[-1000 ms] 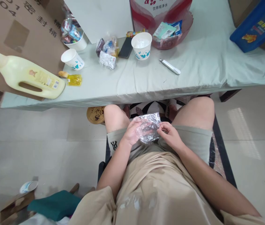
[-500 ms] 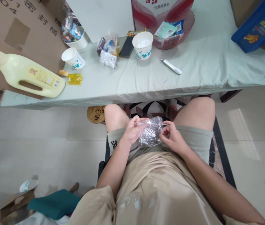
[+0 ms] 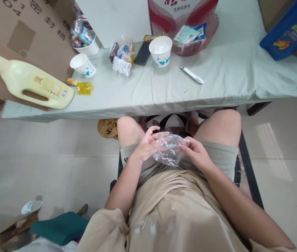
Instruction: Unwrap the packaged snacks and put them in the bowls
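Note:
Over my lap is a crinkled clear plastic bag (image 3: 168, 152), see-through, with shiny creases. My right hand (image 3: 194, 151) pinches its right side between thumb and fingers. At the bag's left side, my left hand (image 3: 148, 144) has its fingers spread, and they touch or lie behind the film. Whether anything is inside the bag I cannot make out. On the table ahead lies a white utility knife (image 3: 192, 75), with a paper cup (image 3: 160, 52) behind and to its left.
A cloth-covered table (image 3: 127, 96) edges my knees. It bears a yellow bottle (image 3: 36, 84), another paper cup (image 3: 83, 65), wrapped snacks (image 3: 122, 57), a dark phone (image 3: 142, 53), a pink bowl (image 3: 201, 47) of packets and a blue container (image 3: 291, 29). A round wooden stool (image 3: 108, 128) shows below.
My left hand's fingers have opened and spread from their grip on the bag. The bag looks flatter and more spread out, and my right hand has shifted its hold on the right side.

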A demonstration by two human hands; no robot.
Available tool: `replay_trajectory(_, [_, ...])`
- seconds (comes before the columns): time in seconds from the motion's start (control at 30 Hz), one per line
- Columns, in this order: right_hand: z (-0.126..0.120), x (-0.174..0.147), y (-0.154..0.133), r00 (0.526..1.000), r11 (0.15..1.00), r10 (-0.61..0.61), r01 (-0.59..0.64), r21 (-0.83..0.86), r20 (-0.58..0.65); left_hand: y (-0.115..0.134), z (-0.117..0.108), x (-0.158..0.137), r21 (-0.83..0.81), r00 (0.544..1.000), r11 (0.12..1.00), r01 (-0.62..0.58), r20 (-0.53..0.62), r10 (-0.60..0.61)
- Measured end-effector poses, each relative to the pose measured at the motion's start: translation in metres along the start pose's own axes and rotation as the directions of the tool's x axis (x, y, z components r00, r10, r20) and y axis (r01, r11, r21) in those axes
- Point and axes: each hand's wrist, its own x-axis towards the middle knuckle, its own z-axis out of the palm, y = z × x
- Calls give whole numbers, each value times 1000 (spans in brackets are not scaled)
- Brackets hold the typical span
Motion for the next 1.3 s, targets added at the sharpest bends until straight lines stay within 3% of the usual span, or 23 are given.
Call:
replay_trajectory(0.1, [0, -1, -2, 997, 990, 8, 3, 140, -78, -7, -4, 3, 151, 990, 979, 137, -8, -137])
replay_trajectory(0.2, [0, -2, 2, 988, 964, 58, -18, 266, -144, -19, -4, 6, 250, 989, 958, 139, -86, -121])
replay_trajectory(0.33, [2, -2, 8, 988, 986, 127, -116, 119, -89, -27, -3, 9, 311, 992, 950, 39, -127, 1])
replay_trajectory(0.5, [3, -1, 11, 968, 970, 239, -235, 59, -76, -27, -10, 8, 540, 990, 841, 7, -120, 69])
replay_trajectory(0.7, [2, -6, 7, 984, 941, 178, -162, 298, -26, -23, -11, 1, 246, 998, 969, 34, -61, -19])
replay_trajectory(0.83, [-3, -7, -2, 988, 914, 117, -146, 377, 100, -16, -13, 0, 171, 994, 985, -1, -103, 19])
replay_trajectory(0.93, [-7, -5, -3, 994, 966, 45, -69, 251, 99, -13, -17, 1, 260, 998, 965, -13, -61, 30])
replay_trajectory(1.0, [-7, -3, -1, 997, 995, 69, -72, 70, 45, -15, -19, 2, 414, 998, 910, -12, -44, 33])
replay_trajectory(1.07, [-4, -2, 2, 991, 992, 125, -125, -3, -48, -18, -19, 5, 515, 998, 857, -20, -34, 44])
replay_trajectory(1.2, [1, 1, 5, 957, 957, 246, -215, 195, -151, -24, -19, 9, 477, 994, 877, -62, -50, 98])
replay_trajectory(1.3, [1, 3, 6, 943, 920, 279, -207, 332, -184, -25, -18, 11, 472, 986, 876, -101, -70, 151])
